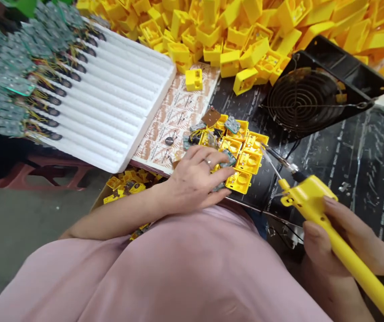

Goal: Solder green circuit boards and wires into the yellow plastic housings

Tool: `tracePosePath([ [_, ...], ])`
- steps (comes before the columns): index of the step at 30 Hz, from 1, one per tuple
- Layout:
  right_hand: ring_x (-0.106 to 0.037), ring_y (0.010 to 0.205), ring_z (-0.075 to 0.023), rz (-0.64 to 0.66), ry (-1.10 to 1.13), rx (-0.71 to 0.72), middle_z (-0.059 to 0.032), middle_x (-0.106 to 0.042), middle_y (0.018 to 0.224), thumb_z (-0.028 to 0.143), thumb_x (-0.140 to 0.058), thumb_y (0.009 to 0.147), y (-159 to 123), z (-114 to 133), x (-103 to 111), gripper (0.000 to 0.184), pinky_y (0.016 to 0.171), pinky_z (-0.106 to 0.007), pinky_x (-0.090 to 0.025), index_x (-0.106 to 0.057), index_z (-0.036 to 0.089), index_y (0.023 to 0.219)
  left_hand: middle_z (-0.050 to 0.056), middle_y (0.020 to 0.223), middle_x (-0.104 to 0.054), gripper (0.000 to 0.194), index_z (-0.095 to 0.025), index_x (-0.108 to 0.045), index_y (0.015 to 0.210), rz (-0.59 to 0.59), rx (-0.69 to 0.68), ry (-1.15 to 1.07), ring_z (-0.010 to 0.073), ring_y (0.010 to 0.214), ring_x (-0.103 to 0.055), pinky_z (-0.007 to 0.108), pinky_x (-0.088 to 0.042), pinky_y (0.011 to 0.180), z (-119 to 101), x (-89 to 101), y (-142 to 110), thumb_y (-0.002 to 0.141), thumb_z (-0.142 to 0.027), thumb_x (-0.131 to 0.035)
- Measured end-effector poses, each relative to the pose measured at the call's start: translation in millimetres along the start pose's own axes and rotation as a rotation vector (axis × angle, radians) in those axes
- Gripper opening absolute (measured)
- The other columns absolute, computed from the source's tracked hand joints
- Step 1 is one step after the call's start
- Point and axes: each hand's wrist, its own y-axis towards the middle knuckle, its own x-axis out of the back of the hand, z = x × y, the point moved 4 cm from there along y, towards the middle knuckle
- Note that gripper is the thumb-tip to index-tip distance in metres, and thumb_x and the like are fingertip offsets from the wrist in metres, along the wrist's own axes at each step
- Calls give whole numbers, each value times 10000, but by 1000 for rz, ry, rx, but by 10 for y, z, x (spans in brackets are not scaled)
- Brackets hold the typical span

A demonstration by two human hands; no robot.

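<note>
My right hand (342, 237) is wrapped round a yellow soldering iron (315, 201) with a solder feed tube at its front. The iron's metal tip points left and reaches the right edge of a cluster of small yellow plastic casings (248, 162), open side up. My left hand (198, 176), with a ring on one finger, lies over the left part of this cluster, its fingers stretched out and apart. A small green circuit board (229, 157) is by its fingertips. Another grey-green board (232, 125) lies on the far casings. What is under the left palm is hidden.
A white foam tray (128, 103) at the left bears rows of wired circuit boards (14, 76). Yellow casings (212, 31) are heaped along the back. A black fan (312, 94) stands at the right. A box of casings (124, 185) sits below the table edge.
</note>
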Motion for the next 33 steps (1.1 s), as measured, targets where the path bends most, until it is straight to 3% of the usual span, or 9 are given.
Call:
tracePosePath([
  [3,-752,645,-267,-123,-135,-33,-10,-839,931,289,-1004,717,57,-16,4,638,504,-396,-576,-803,433,1305,187,1596,-629,494,-207,-670,1431,9,13,9,359,1484,-545,564,-371,1252,43,0,-245,1002,-450,-685],
  [6,-705,542,-268,-179,-154,18,-9,-828,851,357,-1002,706,85,-9,-20,608,427,-412,-524,-811,451,1276,189,1762,-441,721,-268,-502,1634,94,71,73,416,1631,-394,678,-244,1329,225,-96,-304,972,-426,-741],
  [9,-727,552,-289,-147,-143,60,-5,-834,855,364,-982,725,117,12,-90,609,422,-418,-576,-801,458,1298,233,1834,-258,984,-273,-337,1735,178,126,41,499,1680,-272,745,-292,1292,528,-159,-102,905,-470,-828],
  [11,-748,583,-289,-136,-137,46,-9,-840,883,323,-963,746,134,13,-119,621,444,-403,-607,-788,442,1330,271,1834,-217,1086,-222,-291,1750,270,109,-35,505,1683,-259,685,-388,1268,680,-183,91,866,-496,-858],
  [15,-733,535,-267,-168,-140,145,-10,-838,861,321,-950,757,136,-29,-107,585,394,-351,-574,-802,418,1314,258,1786,-346,845,-165,-484,1628,431,-12,-44,502,1666,-300,589,-549,1151,645,-188,303,860,-292,-813],
  [18,-689,460,-249,-235,-165,199,-7,-833,831,391,-933,774,119,-136,-59,532,316,-323,-497,-813,424,1291,259,1690,-488,584,-125,-625,1443,403,-29,66,514,1608,-393,578,-618,1025,495,-160,291,878,-215,-740],
  [21,-662,428,-231,-248,-184,234,-2,-824,801,414,-929,773,115,-203,-45,510,294,-303,-464,-824,411,1272,264,1561,-602,378,-103,-679,1286,374,-26,102,455,1532,-498,513,-646,967,438,-161,282,915,-175,-654],
  [26,-662,469,-187,-247,-146,241,-13,-832,846,358,-909,816,134,-148,-84,452,354,-264,-484,-837,329,1261,240,1524,-623,296,-115,-680,1212,394,11,2,400,1517,-518,470,-651,991,570,-266,407,927,-178,-631],
  [33,-691,588,-178,-262,-167,192,-27,-829,891,458,-861,915,86,-87,-15,402,485,-287,-524,-821,308,1286,134,1313,-730,147,-173,-665,924,52,158,-440,292,1220,-713,468,-575,1072,994,-356,492,777,-171,-662],
])
